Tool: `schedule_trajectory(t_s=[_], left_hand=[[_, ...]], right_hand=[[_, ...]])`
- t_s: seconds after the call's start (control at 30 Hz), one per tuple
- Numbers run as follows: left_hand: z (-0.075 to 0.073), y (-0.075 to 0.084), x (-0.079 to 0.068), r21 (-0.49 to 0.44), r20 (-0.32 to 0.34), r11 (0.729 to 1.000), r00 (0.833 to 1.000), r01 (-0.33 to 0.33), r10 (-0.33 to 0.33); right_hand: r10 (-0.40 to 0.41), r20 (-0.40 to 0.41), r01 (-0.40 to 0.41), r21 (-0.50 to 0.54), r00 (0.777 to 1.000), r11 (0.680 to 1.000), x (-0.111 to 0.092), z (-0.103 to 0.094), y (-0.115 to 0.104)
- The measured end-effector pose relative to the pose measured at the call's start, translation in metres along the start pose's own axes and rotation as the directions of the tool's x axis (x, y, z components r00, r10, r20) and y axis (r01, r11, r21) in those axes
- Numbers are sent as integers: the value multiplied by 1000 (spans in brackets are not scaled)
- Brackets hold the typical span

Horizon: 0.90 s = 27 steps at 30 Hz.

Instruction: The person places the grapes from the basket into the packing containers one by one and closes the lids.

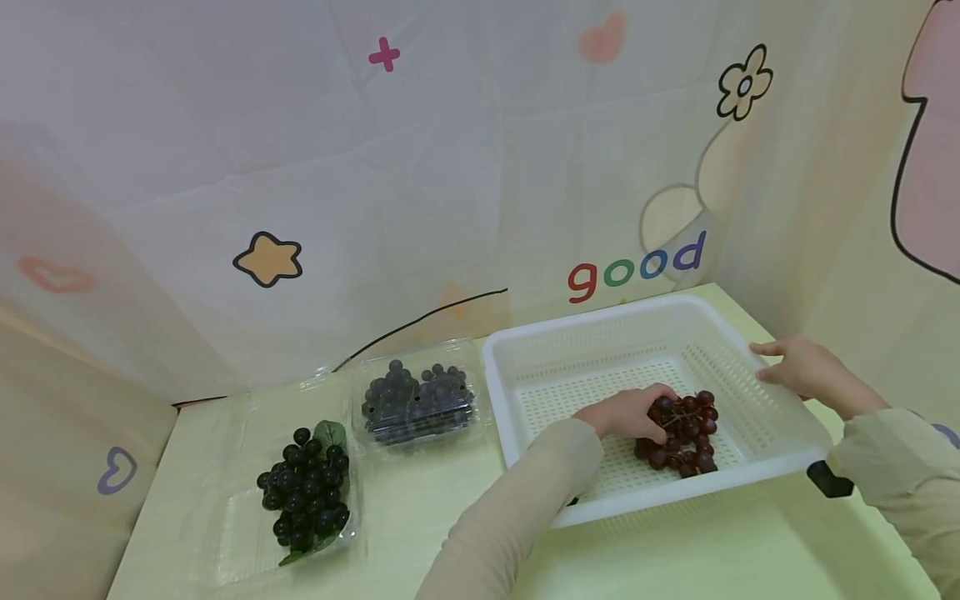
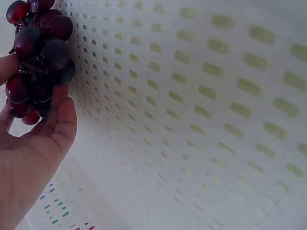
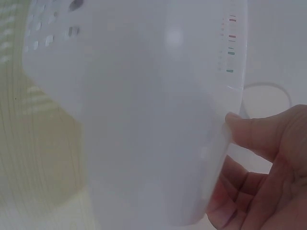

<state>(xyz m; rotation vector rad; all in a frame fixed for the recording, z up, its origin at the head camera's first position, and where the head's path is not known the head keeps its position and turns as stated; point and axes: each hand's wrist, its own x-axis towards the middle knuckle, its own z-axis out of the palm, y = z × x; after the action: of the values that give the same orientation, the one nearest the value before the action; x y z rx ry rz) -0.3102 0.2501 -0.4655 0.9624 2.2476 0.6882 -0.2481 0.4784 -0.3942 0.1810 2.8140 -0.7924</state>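
Observation:
A bunch of red grapes (image 1: pixel 688 433) lies in the white plastic basket (image 1: pixel 592 329), toward its front right. My left hand (image 1: pixel 628 413) reaches over the basket's near side and grips the bunch. In the left wrist view, the fingers of the left hand (image 2: pixel 36 153) curl around the dark red grapes (image 2: pixel 41 48), close to the perforated basket wall (image 2: pixel 192 96). My right hand (image 1: pixel 806 373) holds the basket's right rim. Thumb above and fingers below, the right hand (image 3: pixel 268 167) pinches the white edge (image 3: pixel 218 163) in the right wrist view.
Left of the basket stands a clear plastic box (image 1: pixel 420 429) with dark grapes inside. Farther left, black grapes (image 1: pixel 303 492) with green leaves lie in an opened clear box (image 1: pixel 240 533). A printed curtain (image 1: pixel 435 192) hangs behind the pale table (image 1: pixel 420 508).

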Motion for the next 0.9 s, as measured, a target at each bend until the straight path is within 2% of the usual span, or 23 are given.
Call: schedule_trajectory(t_s=[0.27, 0.9], left_hand=[[-1, 0, -2, -45, 7, 998, 999, 46, -46], [-1, -5, -2, -20, -18, 998, 998, 58, -58]], right_hand=[[9, 8, -9, 0, 1000, 1000, 0, 0, -1], [28, 15, -29, 17, 999, 999, 0, 0, -2]])
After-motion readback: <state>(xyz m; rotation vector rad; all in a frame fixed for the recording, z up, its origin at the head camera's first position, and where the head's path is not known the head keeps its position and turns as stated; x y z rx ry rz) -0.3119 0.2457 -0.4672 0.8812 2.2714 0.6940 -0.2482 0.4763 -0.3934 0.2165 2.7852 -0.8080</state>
